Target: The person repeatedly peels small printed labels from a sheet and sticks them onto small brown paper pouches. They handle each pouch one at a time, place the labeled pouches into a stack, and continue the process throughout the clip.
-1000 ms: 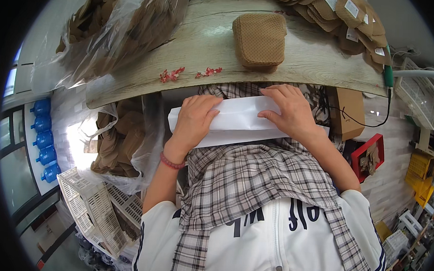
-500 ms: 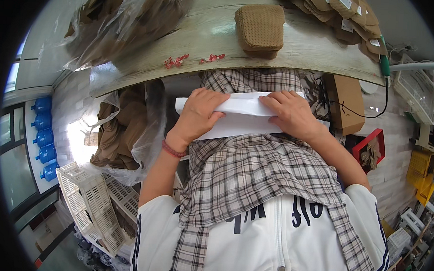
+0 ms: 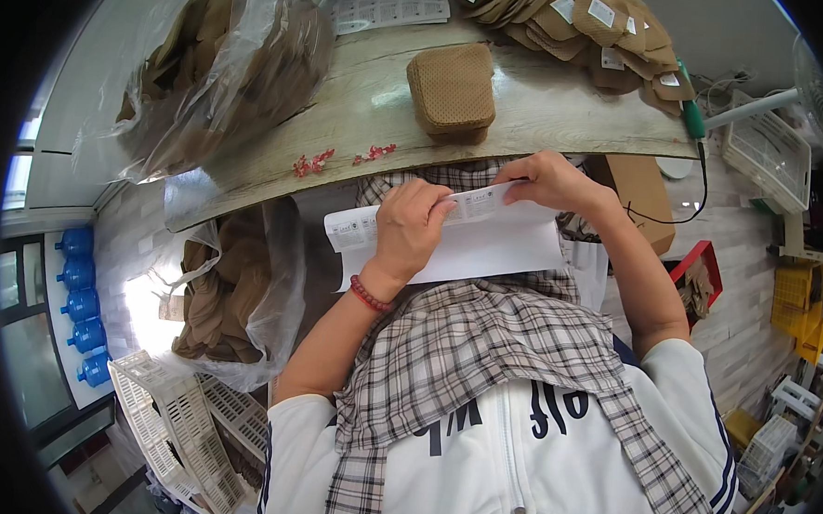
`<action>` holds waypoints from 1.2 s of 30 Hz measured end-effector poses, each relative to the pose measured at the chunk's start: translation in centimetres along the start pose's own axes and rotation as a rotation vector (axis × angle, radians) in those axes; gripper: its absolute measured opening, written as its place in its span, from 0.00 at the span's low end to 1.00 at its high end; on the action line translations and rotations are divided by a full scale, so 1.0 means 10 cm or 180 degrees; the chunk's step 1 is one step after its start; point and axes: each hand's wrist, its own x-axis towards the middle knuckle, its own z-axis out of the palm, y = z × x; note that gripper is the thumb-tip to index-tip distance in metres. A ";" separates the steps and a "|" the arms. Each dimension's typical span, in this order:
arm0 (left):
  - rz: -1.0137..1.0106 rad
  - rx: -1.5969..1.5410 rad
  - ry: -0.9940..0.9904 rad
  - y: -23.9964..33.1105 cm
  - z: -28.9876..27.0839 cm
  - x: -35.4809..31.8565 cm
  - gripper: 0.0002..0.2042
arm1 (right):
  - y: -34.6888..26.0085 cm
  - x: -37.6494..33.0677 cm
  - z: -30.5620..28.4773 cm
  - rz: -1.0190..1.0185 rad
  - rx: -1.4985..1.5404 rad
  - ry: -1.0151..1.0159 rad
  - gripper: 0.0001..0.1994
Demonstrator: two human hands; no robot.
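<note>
Over my plaid-aproned lap is a sheet of white printed labels [image 3: 496,247], its far edge folded over so a row of printing shows. My left hand [image 3: 408,224] is closed on the fold at the sheet's middle left, thumb and fingers pressed together. At the far right end of the fold, my right hand [image 3: 553,183] pinches the edge between thumb and fingers. Beyond it on the table [image 3: 363,124] stands a small stack of brown mesh-textured pieces [image 3: 450,87]. Whether a label has lifted off the sheet cannot be made out.
Brown pieces with white labels [image 3: 582,29] spread at the far right. Clear bags of brown pieces [image 3: 226,61] rest on the table and beside my left knee. Red scraps [image 3: 314,163] lie near the table edge. White crates [image 3: 174,431], a cardboard box [image 3: 638,199] and a red box [image 3: 699,281] stand around.
My right hand has shifted to the far edge of the sheet, its wrist raised. The fold now shows its printed side. My head view has moved, revealing more sheets at the back of the table.
</note>
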 end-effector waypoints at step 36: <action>-0.1436 -0.0991 -0.1234 -0.34 -0.09 0.39 0.07 | -0.33 -0.23 0.57 -0.1069 0.1295 0.2212 0.07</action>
